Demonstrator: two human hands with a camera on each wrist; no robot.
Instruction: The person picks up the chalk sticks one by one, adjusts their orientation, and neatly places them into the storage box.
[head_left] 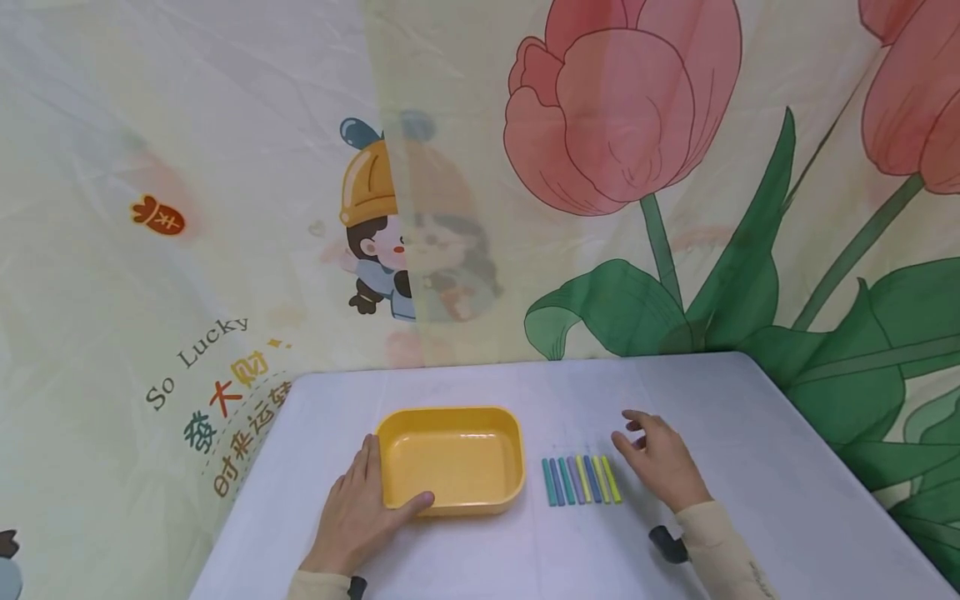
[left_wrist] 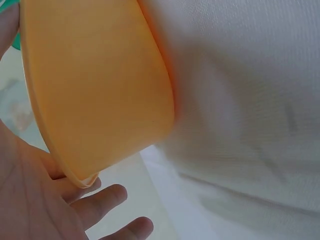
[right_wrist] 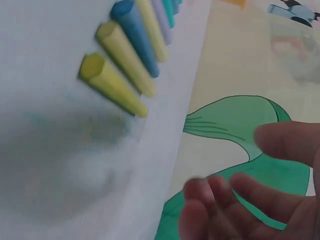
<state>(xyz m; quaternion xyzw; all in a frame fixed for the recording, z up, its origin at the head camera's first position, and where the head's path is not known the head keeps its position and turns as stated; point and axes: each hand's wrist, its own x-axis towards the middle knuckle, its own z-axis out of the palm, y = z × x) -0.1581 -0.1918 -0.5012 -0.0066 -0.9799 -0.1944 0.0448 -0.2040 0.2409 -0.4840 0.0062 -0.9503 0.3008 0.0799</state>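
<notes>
An orange-yellow plastic tray (head_left: pixel 453 460) with rounded corners stands on the white table. My left hand (head_left: pixel 357 504) rests against its near left corner, fingers along the left side and thumb by the front rim. In the left wrist view, extended fingers (left_wrist: pixel 102 205) show past the rim of the tray (left_wrist: pixel 100 85). To the right of the tray lies a row of several chalk sticks (head_left: pixel 581 481) in teal, blue, purple and yellow. Just right of the row hovers my right hand (head_left: pixel 663 461), fingers loosely bent, holding nothing. The right wrist view shows yellow chalk (right_wrist: pixel 117 87) apart from the fingertips (right_wrist: pixel 195 192).
White cloth covers the table (head_left: pixel 480 558). Behind it hangs a printed curtain (head_left: pixel 442 50) with large tulips and a cartoon figure. Faint coloured smudges (right_wrist: pixel 100 127) mark the cloth near the chalk. A black band (head_left: pixel 667 544) shows at my right wrist.
</notes>
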